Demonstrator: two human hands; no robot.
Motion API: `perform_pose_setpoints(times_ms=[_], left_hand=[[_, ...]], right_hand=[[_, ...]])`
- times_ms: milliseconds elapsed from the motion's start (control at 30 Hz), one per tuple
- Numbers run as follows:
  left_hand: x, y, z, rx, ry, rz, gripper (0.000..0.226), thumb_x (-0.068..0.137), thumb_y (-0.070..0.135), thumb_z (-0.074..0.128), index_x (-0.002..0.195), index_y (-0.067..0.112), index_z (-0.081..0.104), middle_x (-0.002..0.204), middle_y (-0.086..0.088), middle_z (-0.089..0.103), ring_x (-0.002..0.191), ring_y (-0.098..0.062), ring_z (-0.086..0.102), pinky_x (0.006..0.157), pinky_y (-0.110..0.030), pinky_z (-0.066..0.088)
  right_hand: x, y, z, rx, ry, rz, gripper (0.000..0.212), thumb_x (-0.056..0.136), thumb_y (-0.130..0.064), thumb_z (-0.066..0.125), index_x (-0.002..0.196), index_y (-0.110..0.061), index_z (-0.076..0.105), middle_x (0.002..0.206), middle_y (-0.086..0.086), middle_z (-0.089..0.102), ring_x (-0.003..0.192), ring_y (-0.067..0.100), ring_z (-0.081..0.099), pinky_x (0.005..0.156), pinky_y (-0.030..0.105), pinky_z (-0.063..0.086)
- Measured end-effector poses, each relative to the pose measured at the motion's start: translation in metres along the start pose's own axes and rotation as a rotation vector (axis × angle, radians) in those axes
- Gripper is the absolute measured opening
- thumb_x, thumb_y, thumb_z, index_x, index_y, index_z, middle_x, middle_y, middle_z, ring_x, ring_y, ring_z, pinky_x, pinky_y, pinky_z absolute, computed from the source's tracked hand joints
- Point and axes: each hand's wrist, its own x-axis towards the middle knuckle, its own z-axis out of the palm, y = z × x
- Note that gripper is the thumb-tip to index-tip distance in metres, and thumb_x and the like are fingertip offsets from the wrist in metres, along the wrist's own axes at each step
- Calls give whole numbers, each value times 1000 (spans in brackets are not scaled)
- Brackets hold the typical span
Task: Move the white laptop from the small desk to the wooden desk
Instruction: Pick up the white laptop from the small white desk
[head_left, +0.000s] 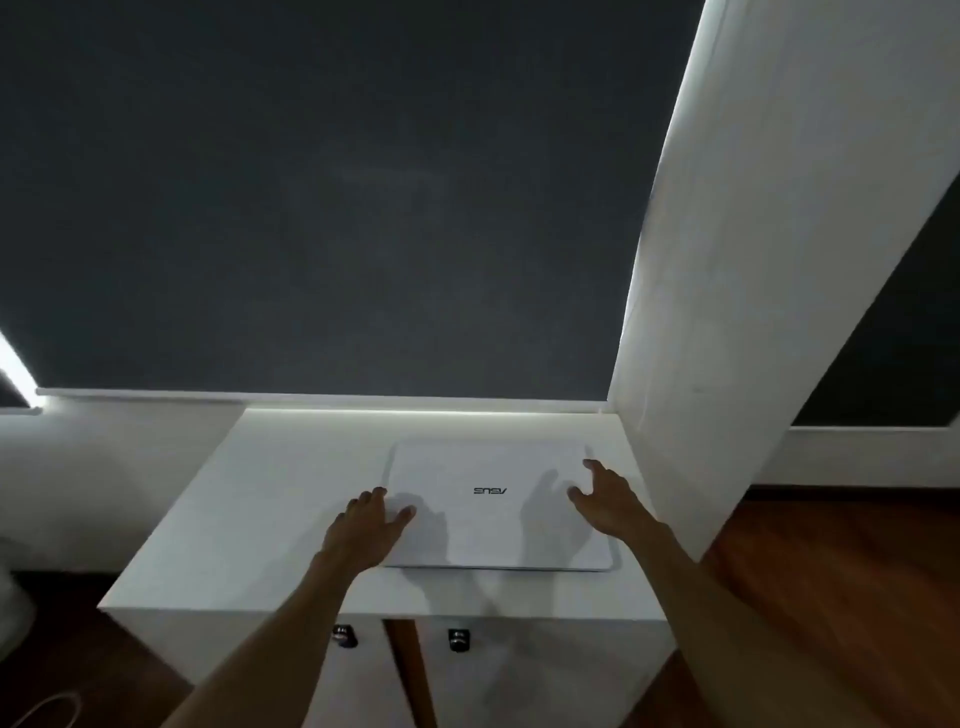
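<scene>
A closed white laptop (493, 506) lies flat on the small white desk (270, 514), toward its right side, with its logo facing away from me. My left hand (366, 525) rests at the laptop's left edge, fingers spread, thumb on the lid. My right hand (605, 501) hovers over the laptop's right part, fingers apart, at or just above the lid. Neither hand is closed around the laptop. The wooden desk is out of view.
A dark roller blind (322, 197) hangs behind the desk. A white pillar (753, 260) stands close against the desk's right side. Two dark knobs (344, 635) sit on the cabinet front below. Wooden floor (841, 597) shows at the right.
</scene>
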Motion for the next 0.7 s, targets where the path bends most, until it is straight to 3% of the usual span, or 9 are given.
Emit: perform_pose_setpoints(times_ms=[200,333,433,533,633,700], left_hand=[[23,-4,15,-267,-75,-140,72,90,61,45,134,4,44,131,-24,54,119,-38,50,97,-44,42],[32,-6,15,-303,-65,-163,64,93,53,49,134,3,47,131,-23,52,118,-37,50,93,-41,41],[38,-4,13,-353,-42,-192,66,92,56,49,130,3,50,127,-24,56,115,-38,54,93,-41,43],[47,-7,22,-324,-27,-236,78,88,69,40,132,5,50,126,-24,56,115,-40,52,94,-42,41],[54,-11,29,-276,-23,-253,93,77,82,23,133,13,52,124,-20,55,112,-37,52,90,-43,41],[51,-5,22,-341,10,-289,83,85,72,39,126,1,54,122,-22,58,110,-39,55,86,-41,41]], right_hand=[[7,10,21,-97,16,129,62,97,-44,46,153,-24,29,148,14,43,133,36,46,105,49,38],[18,7,38,23,46,259,72,95,-50,48,152,-12,26,147,22,42,132,43,44,107,50,37],[28,3,47,153,76,420,75,91,-54,52,145,-5,36,144,24,42,133,44,39,108,51,32],[36,1,46,229,82,528,79,88,-58,53,141,-1,42,142,23,47,132,41,43,110,49,30],[40,6,48,274,67,526,81,87,-62,52,138,1,48,136,22,55,125,39,52,108,47,37],[40,6,46,298,65,528,82,89,-65,48,135,2,51,134,22,57,123,39,54,105,45,41]])
